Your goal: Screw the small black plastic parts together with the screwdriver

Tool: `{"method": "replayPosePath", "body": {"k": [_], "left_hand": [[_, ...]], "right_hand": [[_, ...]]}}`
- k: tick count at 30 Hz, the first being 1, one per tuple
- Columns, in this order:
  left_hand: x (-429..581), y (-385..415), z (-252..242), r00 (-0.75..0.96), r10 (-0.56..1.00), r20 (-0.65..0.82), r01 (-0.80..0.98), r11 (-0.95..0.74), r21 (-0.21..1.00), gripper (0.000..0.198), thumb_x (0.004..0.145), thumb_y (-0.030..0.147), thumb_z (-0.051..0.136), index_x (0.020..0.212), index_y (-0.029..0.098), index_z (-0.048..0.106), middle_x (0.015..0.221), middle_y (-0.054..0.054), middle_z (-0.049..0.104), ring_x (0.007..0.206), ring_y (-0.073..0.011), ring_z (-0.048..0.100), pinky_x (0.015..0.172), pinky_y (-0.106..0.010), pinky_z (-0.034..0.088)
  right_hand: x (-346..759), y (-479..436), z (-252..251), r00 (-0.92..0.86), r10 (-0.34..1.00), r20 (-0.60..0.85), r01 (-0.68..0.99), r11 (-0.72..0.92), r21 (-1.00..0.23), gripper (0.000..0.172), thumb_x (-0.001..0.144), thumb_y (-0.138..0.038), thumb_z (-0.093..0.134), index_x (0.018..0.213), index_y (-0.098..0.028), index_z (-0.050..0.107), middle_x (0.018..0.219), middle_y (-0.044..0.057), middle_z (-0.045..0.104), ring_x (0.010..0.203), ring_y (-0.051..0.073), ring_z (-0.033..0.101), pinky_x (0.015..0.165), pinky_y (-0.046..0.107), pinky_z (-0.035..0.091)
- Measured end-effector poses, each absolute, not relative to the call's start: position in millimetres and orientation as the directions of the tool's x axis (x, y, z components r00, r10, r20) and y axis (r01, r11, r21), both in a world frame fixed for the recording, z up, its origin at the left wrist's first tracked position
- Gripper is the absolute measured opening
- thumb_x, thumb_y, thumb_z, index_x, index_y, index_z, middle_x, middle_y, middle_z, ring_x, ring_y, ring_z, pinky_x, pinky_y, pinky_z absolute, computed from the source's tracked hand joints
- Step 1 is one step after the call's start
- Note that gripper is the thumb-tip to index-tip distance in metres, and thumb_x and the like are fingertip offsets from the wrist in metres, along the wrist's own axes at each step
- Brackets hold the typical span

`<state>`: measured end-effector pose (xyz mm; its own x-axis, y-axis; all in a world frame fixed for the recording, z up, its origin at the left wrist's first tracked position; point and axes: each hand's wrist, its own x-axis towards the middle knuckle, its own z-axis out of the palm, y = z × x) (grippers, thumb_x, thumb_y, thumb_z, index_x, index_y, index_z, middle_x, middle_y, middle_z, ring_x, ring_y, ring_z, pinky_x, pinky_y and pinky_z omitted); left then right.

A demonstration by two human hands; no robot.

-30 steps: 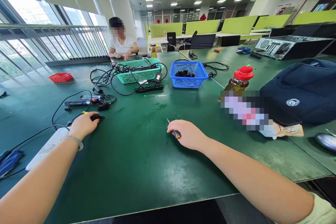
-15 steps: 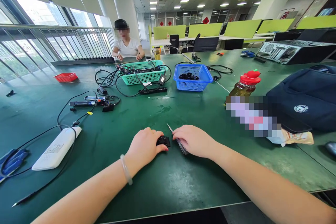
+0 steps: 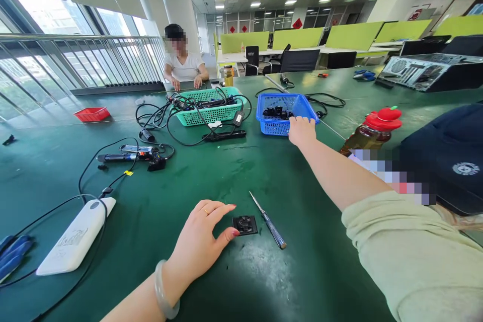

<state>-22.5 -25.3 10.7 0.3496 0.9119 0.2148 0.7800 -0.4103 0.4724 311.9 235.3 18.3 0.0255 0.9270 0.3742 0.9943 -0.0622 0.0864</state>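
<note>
My left hand point(image 3: 204, 236) rests on the green table point(image 3: 158, 241), thumb and fingers apart. Just off its fingertips lies a small square black part point(image 3: 245, 225) with raised pieces on top. A screwdriver point(image 3: 269, 224) with a clear handle lies to the right of that part, its tip pointing away from me. My right hand point(image 3: 303, 132) is stretched forward to the near right corner of a blue plastic basket point(image 3: 275, 128), its fingers hooked over the rim. Small black parts point(image 3: 277, 112) lie inside the basket.
A green basket point(image 3: 188, 119) with tangled cables stands left of the blue one. Further left are a soldering tool point(image 3: 116, 157), a white device point(image 3: 77, 236) and a red tray point(image 3: 92, 114). A red-capped bottle point(image 3: 372, 133) stands near my right arm. Another person point(image 3: 184, 66) sits opposite.
My right hand has let go of the screwdriver and reached forward to the blue basket. My left hand has released the black part, and its fingers have spread.
</note>
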Motion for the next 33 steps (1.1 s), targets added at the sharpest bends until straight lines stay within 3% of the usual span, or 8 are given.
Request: {"method": "replayPosePath", "body": {"k": [7,14,21,24,26,28,30,33], "left_hand": [[-33.5,-19.3,12.0,0.269,0.936,0.229,0.749,-0.352,0.561,0.029,0.091,0.045,0.052,0.115,0.04,0.067,0.111,-0.006,0.069,0.109,-0.0278,0.061,0.093,-0.052,0.055],[-39.3,-17.9,7.5,0.169,0.936,0.309,0.73,-0.329,0.599,0.035,0.091,0.045,0.052,0.125,0.046,0.058,0.125,-0.004,0.062,0.117,-0.0276,0.059,0.098,-0.051,0.055],[-54.5,-19.6,40.3,-0.034,0.712,0.702,0.715,-0.473,0.515,0.098,0.072,0.039,0.081,0.15,0.043,0.023,0.161,-0.008,0.011,0.142,-0.0373,0.035,0.106,-0.059,0.047],[-58.6,-24.8,49.7,0.019,0.662,0.75,0.691,-0.551,0.468,0.109,0.059,0.048,0.089,0.149,0.042,0.027,0.164,-0.006,-0.005,0.146,-0.0438,0.022,0.108,-0.063,0.043],[-60.3,-27.4,52.5,0.053,0.674,0.737,0.726,-0.533,0.435,0.096,0.054,0.054,0.089,0.138,0.036,0.047,0.165,-0.003,-0.007,0.146,-0.0478,0.017,0.11,-0.068,0.038],[-62.6,-27.8,55.1,0.045,0.661,0.749,0.778,-0.493,0.388,0.064,0.059,0.047,0.089,0.115,0.028,0.063,0.165,-0.001,0.002,0.146,-0.0478,0.017,0.113,-0.071,0.031],[-66.8,-25.8,59.2,0.017,0.602,0.799,0.822,-0.463,0.331,0.033,0.069,0.032,0.086,0.092,0.023,0.065,0.163,0.0,0.016,0.147,-0.0432,0.022,0.117,-0.07,0.026],[-76.7,-21.7,67.7,-0.002,0.496,0.868,0.869,-0.429,0.247,0.022,0.071,0.015,0.082,0.078,0.02,0.061,0.157,0.0,0.028,0.145,-0.0365,0.031,0.119,-0.062,0.032]], "right_hand": [[334.2,238.7,29.9,-0.012,0.917,0.4,0.99,-0.044,0.131,0.026,0.092,-0.011,0.042,0.107,-0.011,0.063,0.105,0.018,0.066,0.097,0.028,0.055,0.079,0.037,0.038],[332.5,203.8,53.6,-0.168,0.747,0.643,0.985,0.109,0.131,0.019,0.09,-0.016,0.047,0.095,-0.018,0.066,0.094,0.011,0.068,0.095,0.027,0.054,0.087,0.041,0.038],[284.8,129.3,97.3,-0.433,0.486,0.759,0.805,0.587,0.083,0.021,0.084,-0.009,0.053,0.089,-0.023,0.067,0.089,0.006,0.07,0.09,0.025,0.061,0.087,0.042,0.045],[248.9,110.3,100.9,-0.568,0.329,0.754,0.628,0.766,0.139,0.024,0.083,-0.004,0.051,0.089,-0.022,0.066,0.086,0.005,0.071,0.087,0.022,0.062,0.083,0.038,0.046],[222.9,105.3,94.0,-0.623,0.269,0.734,0.52,0.844,0.132,0.024,0.086,-0.004,0.049,0.089,-0.02,0.066,0.085,0.004,0.071,0.086,0.02,0.061,0.082,0.035,0.047],[198.4,105.0,83.3,-0.634,0.253,0.731,0.474,0.874,0.109,0.023,0.089,-0.005,0.048,0.09,-0.02,0.065,0.087,0.005,0.071,0.086,0.019,0.061,0.082,0.034,0.047],[177.2,107.2,73.8,-0.623,0.241,0.744,0.464,0.88,0.104,0.022,0.092,-0.007,0.048,0.09,-0.02,0.066,0.087,0.004,0.071,0.085,0.019,0.059,0.081,0.034,0.046],[151.6,112.2,69.1,-0.614,0.205,0.762,0.432,0.895,0.107,0.023,0.095,-0.009,0.047,0.093,-0.02,0.067,0.089,0.004,0.071,0.086,0.018,0.059,0.084,0.034,0.045]]}}
